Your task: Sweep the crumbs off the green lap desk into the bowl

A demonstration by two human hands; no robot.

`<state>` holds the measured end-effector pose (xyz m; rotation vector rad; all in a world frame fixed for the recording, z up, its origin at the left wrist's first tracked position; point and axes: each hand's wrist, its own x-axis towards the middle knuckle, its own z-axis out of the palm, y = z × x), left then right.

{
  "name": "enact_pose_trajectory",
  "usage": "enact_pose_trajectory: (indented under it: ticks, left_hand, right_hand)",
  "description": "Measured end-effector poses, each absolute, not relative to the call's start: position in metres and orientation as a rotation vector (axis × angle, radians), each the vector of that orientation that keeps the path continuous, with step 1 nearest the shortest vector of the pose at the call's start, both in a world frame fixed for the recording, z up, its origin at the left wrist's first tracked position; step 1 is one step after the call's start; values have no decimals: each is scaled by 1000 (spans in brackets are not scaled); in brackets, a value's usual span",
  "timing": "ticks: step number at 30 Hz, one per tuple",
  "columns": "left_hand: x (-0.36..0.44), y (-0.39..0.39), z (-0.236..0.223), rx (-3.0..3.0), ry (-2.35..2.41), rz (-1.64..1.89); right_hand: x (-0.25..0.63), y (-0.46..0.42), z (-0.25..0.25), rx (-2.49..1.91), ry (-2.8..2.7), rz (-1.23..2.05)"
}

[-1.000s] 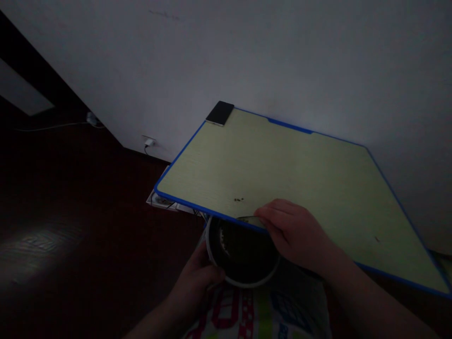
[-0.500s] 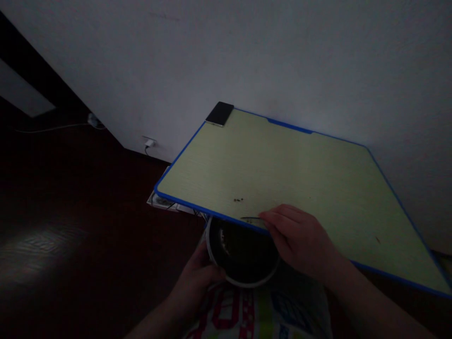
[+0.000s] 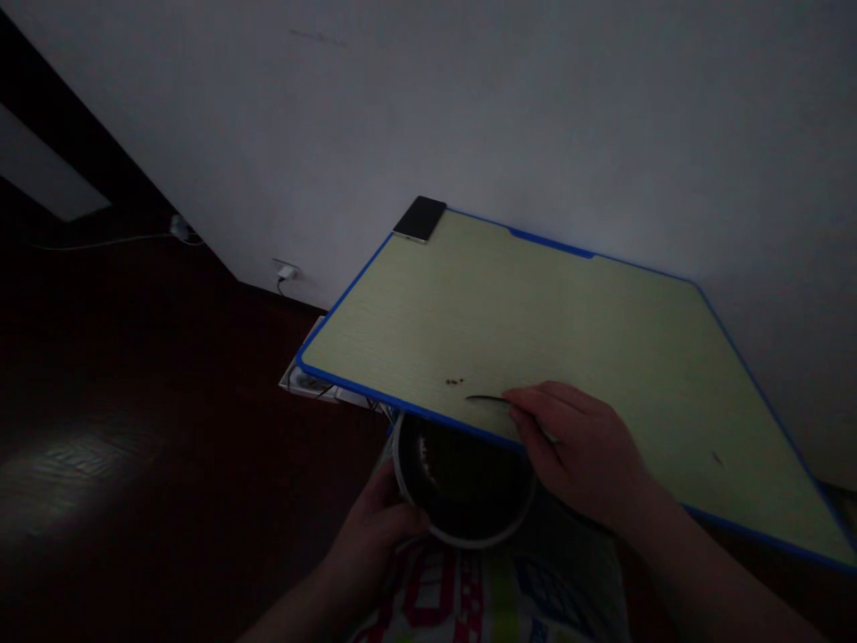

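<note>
A white wall [image 3: 469,107] fills the top of your view and meets a dark wood floor [image 3: 134,384] on the left, with a plug in a wall socket [image 3: 286,271] low down near the floor. A pale green board with a blue edge [image 3: 536,313] lies across the middle, a black smartphone [image 3: 420,219] at its far corner and a few small dark crumbs [image 3: 454,381] near its front edge. A white power strip [image 3: 304,379] shows just past the board's left corner. Below that front edge, above a printed cloth [image 3: 469,598], is a round bowl [image 3: 461,478] with a white rim and a dark inside, its far side hidden behind the board. Your left hand [image 3: 375,545] curls around the bowl's near side, gripping it. Your right hand [image 3: 576,455], over the board, is closed in a pinch on a thin dark utensil [image 3: 486,398], and its exact kind is too dim to tell.
</note>
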<state>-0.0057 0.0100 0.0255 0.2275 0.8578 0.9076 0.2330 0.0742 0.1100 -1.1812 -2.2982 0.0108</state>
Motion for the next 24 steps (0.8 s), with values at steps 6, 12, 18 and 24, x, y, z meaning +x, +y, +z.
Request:
enact_pose_trajectory:
  ticks: [6, 12, 18, 24]
  left_hand:
    - [-6, 11, 21, 211, 865, 907]
    - [-4, 13, 29, 219, 896, 919]
    - [-7, 10, 19, 239, 878, 910]
    - [-8, 9, 16, 249, 867, 908]
  right_hand:
    - [211, 79, 102, -1166, -2358, -94]
    - [198, 81, 96, -1148, -2408, -244]
    - [218, 76, 94, -1245, -2359, -319]
    - [237, 77, 92, -1376, -2288, -319]
